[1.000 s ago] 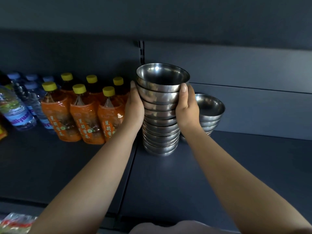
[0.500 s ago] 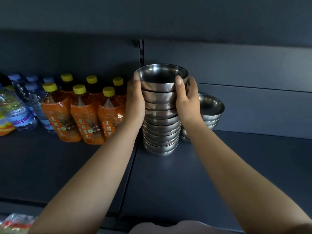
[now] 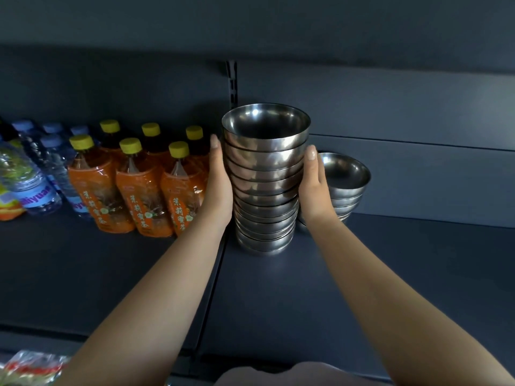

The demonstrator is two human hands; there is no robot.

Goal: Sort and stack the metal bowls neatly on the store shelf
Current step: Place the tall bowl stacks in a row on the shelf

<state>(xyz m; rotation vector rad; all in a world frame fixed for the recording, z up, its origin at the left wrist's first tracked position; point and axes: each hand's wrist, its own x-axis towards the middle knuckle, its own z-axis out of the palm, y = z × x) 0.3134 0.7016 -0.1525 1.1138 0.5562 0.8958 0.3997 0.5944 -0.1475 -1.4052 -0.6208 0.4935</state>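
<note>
**Hands flank tall bowl stack on dark shelf**

Left hand point(image 3: 220, 185) lies flat against the left side of the tall stack of nested shiny steel bowls point(image 3: 266, 188), fingers straight and together, while the right hand point(image 3: 313, 188) presses its straight fingers to the opposite side. This stack stands upright on the dark grey metal store shelf point(image 3: 362, 288). Just behind the right hand sits a shorter stack of steel bowls point(image 3: 348, 185). Orange-labelled tea bottles with yellow caps point(image 3: 139, 188) stand left of the left hand, with clear blue-capped water bottles point(image 3: 36, 176) beyond them
</note>
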